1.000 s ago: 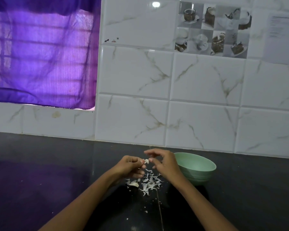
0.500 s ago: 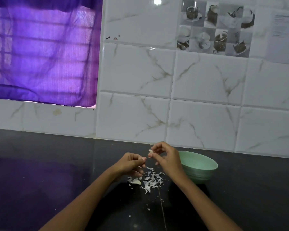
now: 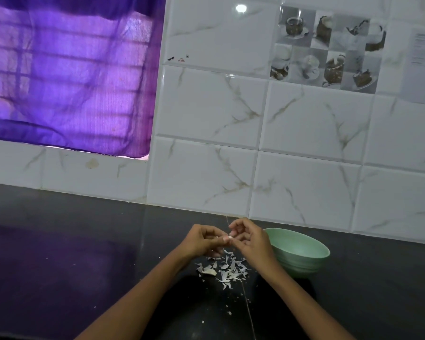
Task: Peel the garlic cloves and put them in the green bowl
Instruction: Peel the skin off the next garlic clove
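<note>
Both hands meet just above the table, fingertips together. Left hand (image 3: 201, 241) has its fingers curled in, thumb and forefinger pinching a small pale garlic clove (image 3: 230, 239). Right hand (image 3: 249, 239) pinches the same clove from the other side, remaining fingers arched above it. The clove is tiny in this view; whether skin is left on it, cannot tell.

Both forearms run in from the bottom edge and converge at the hands.

Directly under the hands: a scatter of peel scraps (image 3: 231, 268), whitish slivers spread on the dark surface. At the left edge of that scatter sits one larger pale piece (image 3: 209, 272), clove or thick husk, cannot tell which. A few loose flecks trail toward the near edge.

Green bowl (image 3: 312, 253) stands upright on the table just right of the right hand, partly hidden behind that wrist. Its inside is not readable from this angle, so contents unknown.

Table (image 3: 59, 266) is black and glossy, with a thin seam line running through the peel pile toward the camera. Purple light reflects on its left part.

Behind it: wall (image 3: 206, 106) of white marble-pattern tiles. One decor tile (image 3: 326, 49) upper right shows cups and desserts. Purple curtain (image 3: 66, 74) covers a window upper left, bars faintly visible through the cloth.
</note>
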